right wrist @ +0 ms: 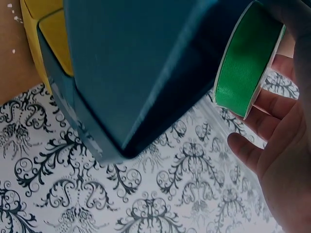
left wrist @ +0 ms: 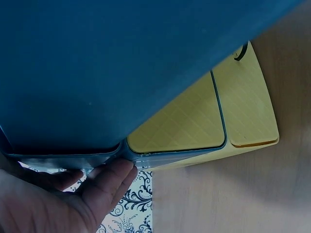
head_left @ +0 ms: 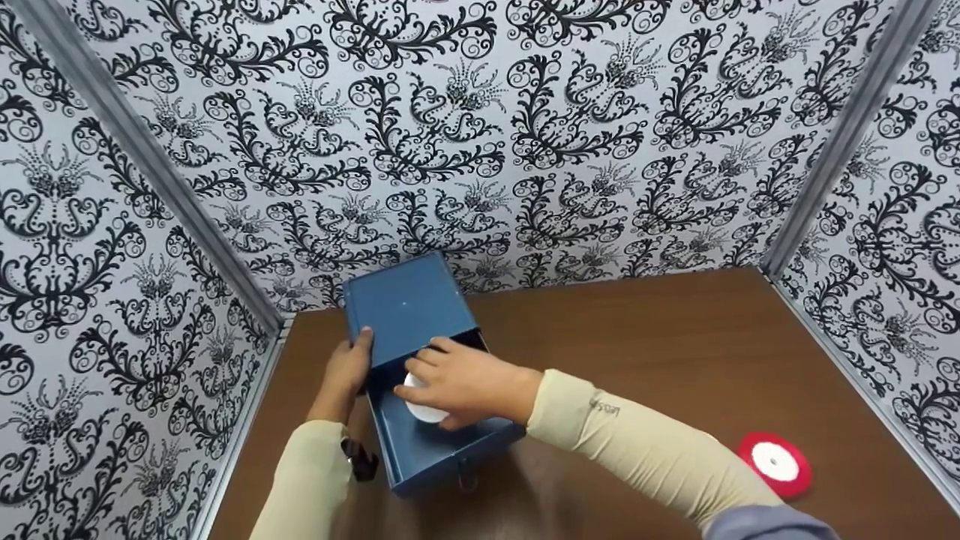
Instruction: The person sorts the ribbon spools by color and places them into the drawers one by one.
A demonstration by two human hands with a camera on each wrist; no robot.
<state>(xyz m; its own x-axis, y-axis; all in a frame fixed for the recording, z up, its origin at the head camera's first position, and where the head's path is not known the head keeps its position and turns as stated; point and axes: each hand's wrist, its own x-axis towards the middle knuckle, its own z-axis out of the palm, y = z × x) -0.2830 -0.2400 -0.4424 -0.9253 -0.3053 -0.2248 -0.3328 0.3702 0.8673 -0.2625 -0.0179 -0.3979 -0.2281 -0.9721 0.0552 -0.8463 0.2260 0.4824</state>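
Note:
A blue drawer cabinet (head_left: 409,307) stands at the back left of the table with its top drawer (head_left: 420,480) pulled out. Against the cabinet's left side rests my left hand (head_left: 349,371), thumb at the top edge; the left wrist view shows its fingers along the side wall. My right hand (head_left: 469,382) holds a spool of green ribbon (right wrist: 248,60) by its rim, over the drawer. From above, the spool's white face (head_left: 424,401) shows between the fingers. Below the blue drawer, yellow drawer fronts (left wrist: 182,116) are visible in the left wrist view.
A red ribbon spool (head_left: 776,463) with a white centre lies on the brown table (head_left: 637,337) at the right, close to my right sleeve. A small ring pull (head_left: 466,476) hangs on the drawer's front. Patterned walls (head_left: 562,150) enclose the back and both sides.

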